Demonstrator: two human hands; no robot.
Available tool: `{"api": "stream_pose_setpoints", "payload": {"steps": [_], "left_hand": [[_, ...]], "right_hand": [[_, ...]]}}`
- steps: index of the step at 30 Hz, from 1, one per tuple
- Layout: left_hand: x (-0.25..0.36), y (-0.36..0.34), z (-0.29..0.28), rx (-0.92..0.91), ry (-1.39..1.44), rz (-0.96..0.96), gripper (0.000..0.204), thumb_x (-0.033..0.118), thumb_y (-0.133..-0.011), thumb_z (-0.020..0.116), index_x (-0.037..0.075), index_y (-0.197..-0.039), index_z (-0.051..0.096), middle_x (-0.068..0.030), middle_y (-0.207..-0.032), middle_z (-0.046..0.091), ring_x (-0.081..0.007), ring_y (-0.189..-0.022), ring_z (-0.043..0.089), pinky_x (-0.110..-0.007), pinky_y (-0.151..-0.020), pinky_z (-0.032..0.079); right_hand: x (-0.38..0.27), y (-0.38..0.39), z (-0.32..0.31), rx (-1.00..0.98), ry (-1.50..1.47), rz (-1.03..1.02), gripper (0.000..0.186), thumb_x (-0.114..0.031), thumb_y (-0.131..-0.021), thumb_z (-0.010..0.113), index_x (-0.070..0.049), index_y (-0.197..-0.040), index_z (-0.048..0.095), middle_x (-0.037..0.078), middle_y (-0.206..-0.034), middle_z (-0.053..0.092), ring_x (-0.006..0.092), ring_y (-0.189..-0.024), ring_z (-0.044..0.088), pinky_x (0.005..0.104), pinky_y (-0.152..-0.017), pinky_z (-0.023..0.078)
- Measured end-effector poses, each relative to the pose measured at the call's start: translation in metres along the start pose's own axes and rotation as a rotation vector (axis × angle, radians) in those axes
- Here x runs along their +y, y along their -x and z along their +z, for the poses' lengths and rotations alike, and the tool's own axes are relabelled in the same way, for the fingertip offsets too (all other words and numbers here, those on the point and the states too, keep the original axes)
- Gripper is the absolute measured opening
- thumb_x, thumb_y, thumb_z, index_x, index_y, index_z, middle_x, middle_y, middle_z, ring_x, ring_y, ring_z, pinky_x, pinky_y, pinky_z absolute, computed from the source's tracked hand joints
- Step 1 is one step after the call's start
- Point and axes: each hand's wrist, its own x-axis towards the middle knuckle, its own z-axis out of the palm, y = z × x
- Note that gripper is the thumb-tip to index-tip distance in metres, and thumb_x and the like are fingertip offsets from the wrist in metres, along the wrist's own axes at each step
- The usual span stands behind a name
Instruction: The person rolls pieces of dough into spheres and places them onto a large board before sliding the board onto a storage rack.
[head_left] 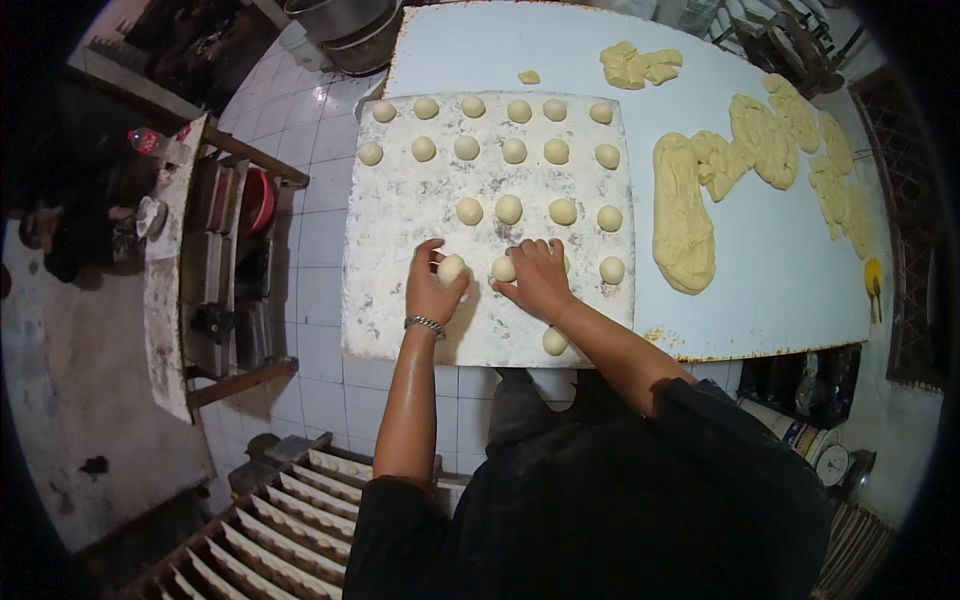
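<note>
My left hand (434, 292), a chain bracelet on its wrist, curls its thumb and fingers around a pale round dough ball (452, 268). Just to the right, my right hand (540, 282) bends over the board with thumb and fingers against another dough ball (503, 269). Part of a further dough ball (567, 263) peeks out beside its knuckles, mostly hidden. Both hands work low over a flour-dusted board (385, 320). Several more dough balls stand in rows beyond them, and a single dough ball (555, 341) sits near the front edge by my right forearm.
The board lies on a white table (770, 310) with flattened dough slabs (683, 215) on its right and a yellow-handled tool (873, 280) at the right edge. A wooden shelf (180, 250) stands left; a slatted rack (290, 520) is lower left. A dial scale (830, 462) sits lower right.
</note>
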Motion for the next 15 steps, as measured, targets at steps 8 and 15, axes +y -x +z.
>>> {"api": "stream_pose_setpoints", "payload": {"steps": [8,15], "left_hand": [[-0.012,-0.009,0.019,-0.071,-0.543,0.186,0.06,0.033,-0.075,0.085,0.013,-0.13,0.069,-0.0133,-0.138,0.06,-0.0384,-0.134,0.047,-0.053,-0.112,0.039],[0.078,-0.04,0.055,0.098,-0.375,0.557,0.073,0.029,-0.083,0.082,0.005,-0.147,0.054,-0.0218,-0.149,0.056,-0.0445,-0.146,0.04,-0.056,-0.119,0.033]], "right_hand": [[0.005,0.062,-0.022,0.075,-0.049,0.063,0.086,-0.05,-0.08,0.084,0.001,-0.143,0.056,0.017,-0.131,0.06,0.0333,-0.126,0.05,0.0493,-0.108,0.034],[0.054,0.141,-0.038,0.179,-0.362,0.222,0.045,-0.021,-0.094,0.073,-0.007,-0.135,0.06,0.016,-0.115,0.068,0.0347,-0.102,0.065,0.0474,-0.099,0.046]]}}
